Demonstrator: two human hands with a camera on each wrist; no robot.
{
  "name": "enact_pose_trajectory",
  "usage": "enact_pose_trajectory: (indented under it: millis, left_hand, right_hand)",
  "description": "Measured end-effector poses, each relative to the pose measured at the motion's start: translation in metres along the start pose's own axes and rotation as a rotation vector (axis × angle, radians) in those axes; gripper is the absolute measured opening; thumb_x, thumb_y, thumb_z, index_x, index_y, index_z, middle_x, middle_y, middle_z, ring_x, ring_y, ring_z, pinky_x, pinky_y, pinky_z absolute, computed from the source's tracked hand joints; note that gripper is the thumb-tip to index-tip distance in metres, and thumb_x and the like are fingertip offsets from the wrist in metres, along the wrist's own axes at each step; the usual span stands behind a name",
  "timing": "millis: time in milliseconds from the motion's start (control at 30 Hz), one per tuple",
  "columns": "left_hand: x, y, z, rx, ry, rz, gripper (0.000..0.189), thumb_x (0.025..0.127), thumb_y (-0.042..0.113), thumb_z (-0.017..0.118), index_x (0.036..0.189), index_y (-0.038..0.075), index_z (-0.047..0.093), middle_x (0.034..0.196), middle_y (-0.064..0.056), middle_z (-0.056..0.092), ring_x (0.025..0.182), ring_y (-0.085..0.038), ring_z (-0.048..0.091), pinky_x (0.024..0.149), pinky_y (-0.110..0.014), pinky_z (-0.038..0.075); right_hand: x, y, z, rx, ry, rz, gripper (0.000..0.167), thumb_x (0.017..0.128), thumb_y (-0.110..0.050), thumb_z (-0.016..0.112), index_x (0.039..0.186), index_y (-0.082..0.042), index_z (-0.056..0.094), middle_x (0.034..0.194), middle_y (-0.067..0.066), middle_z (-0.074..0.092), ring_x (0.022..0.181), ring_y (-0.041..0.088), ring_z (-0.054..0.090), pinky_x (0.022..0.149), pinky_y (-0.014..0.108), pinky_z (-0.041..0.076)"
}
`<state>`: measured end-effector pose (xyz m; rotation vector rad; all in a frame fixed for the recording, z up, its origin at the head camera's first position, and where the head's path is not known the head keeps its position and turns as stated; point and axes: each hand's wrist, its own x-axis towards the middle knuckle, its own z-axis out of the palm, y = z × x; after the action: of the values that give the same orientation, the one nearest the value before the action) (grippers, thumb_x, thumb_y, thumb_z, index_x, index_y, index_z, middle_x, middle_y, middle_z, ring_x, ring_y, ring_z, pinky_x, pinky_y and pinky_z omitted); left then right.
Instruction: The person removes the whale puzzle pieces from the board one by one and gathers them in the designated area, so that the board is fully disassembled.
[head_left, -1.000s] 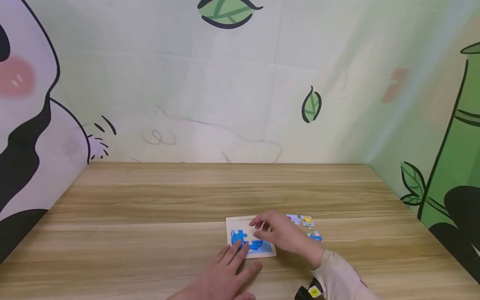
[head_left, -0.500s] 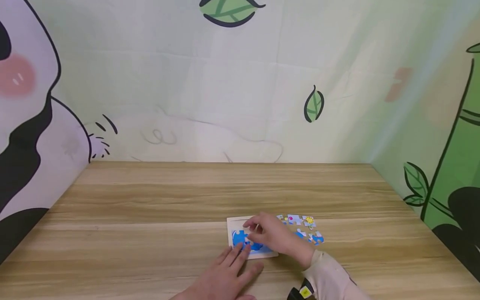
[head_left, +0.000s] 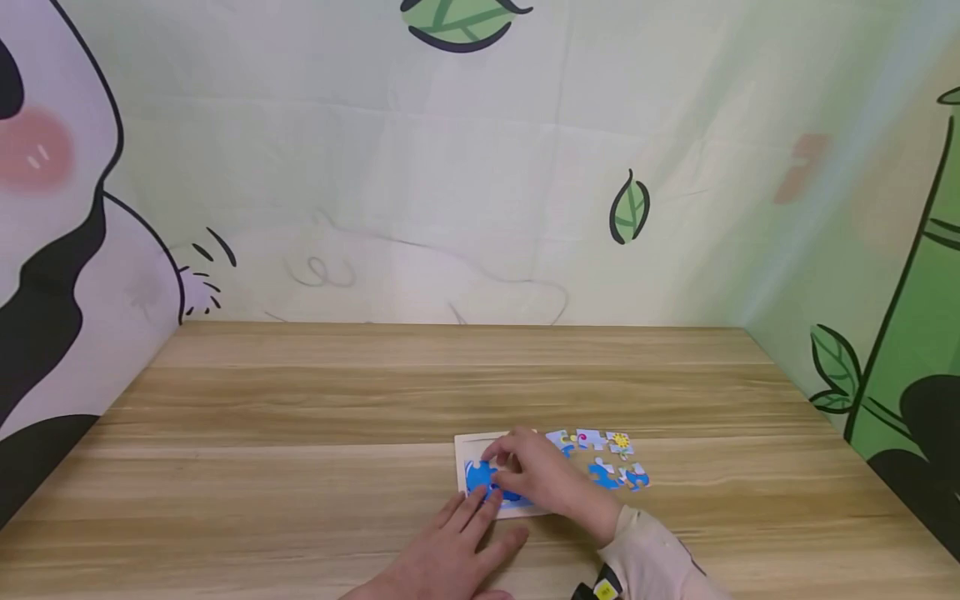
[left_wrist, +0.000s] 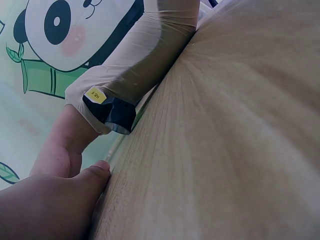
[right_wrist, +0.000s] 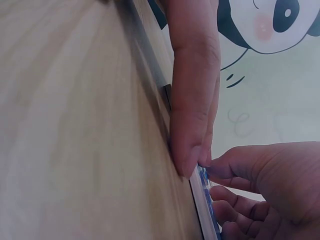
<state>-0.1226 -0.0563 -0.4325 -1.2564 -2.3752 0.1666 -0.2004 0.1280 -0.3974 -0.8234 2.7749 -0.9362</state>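
Puzzle tray [head_left: 471, 445] lies on the table [head_left: 300, 500], its near-left corner under the left hand [head_left: 453, 537], fingers spread. The right hand [head_left: 546, 472] curls above; whether it pinches anything, I cannot tell. Slack left pressure could shift the tray, unseating blue pieces [head_left: 477, 475].

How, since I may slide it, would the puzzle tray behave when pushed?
It probably won't tip: the puzzle tray looks thin and flat. Its straight edges suggest stiffness. The blue jigsaw pieces inside might shift, since bare space shows above them.
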Motion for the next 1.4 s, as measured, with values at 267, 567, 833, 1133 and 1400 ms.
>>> enact_pose_trajectory:
  millis: [267,567,833,1133,1400]
  left_hand:
    - [0.0002,-0.0001,-0.0032,-0.025,-0.028,-0.009,0.054,0.098,0.059,0.033,0.135,0.024,0.051,0.139,-0.018,0.053,0.128,-0.032,0.053,0.096,-0.043,0.05]
    - [0.0009,0.0004,-0.0042,-0.064,-0.058,-0.014,0.054,0.098,0.059,0.033,0.136,0.023,0.05,0.14,-0.019,0.051,0.13,-0.033,0.051,0.097,-0.044,0.049]
    - [0.0017,0.0001,-0.0068,-0.118,-0.126,-0.028,0.057,0.098,0.06,0.032,0.139,0.023,0.048,0.144,-0.019,0.048,0.133,-0.035,0.047,0.1,-0.046,0.047]
    - [0.0021,-0.0008,-0.008,-0.129,-0.148,-0.035,0.058,0.098,0.06,0.032,0.14,0.024,0.047,0.146,-0.019,0.046,0.134,-0.034,0.046,0.101,-0.046,0.046]
    - [0.0028,-0.0011,-0.0095,-0.145,-0.18,-0.036,0.057,0.098,0.059,0.031,0.141,0.024,0.046,0.146,-0.018,0.046,0.134,-0.034,0.047,0.103,-0.045,0.045]
  right_hand:
    - [-0.0007,0.0004,0.0024,0.001,0.019,-0.008,0.018,0.084,-0.004,0.066,0.102,-0.007,0.066,0.09,0.004,0.057,0.076,0.01,0.046,0.066,0.022,0.039]
    - [-0.0025,-0.0007,0.0019,0.018,0.021,-0.002,0.02,0.085,-0.005,0.065,0.104,-0.008,0.062,0.095,0.005,0.057,0.076,0.011,0.046,0.066,0.022,0.038]
    - [0.0,-0.0015,0.0004,0.103,0.022,0.022,0.013,0.088,-0.004,0.061,0.099,-0.01,0.063,0.092,0.001,0.062,0.078,0.01,0.052,0.068,0.02,0.044]
    - [0.0013,-0.0024,0.0013,0.102,0.085,-0.016,0.006,0.09,-0.004,0.062,0.092,-0.01,0.064,0.08,-0.003,0.062,0.074,0.007,0.053,0.067,0.018,0.045]
    - [-0.0012,-0.0031,-0.0022,0.126,0.115,-0.008,0.007,0.09,-0.004,0.063,0.092,-0.011,0.064,0.083,-0.003,0.063,0.077,0.008,0.055,0.069,0.019,0.046]
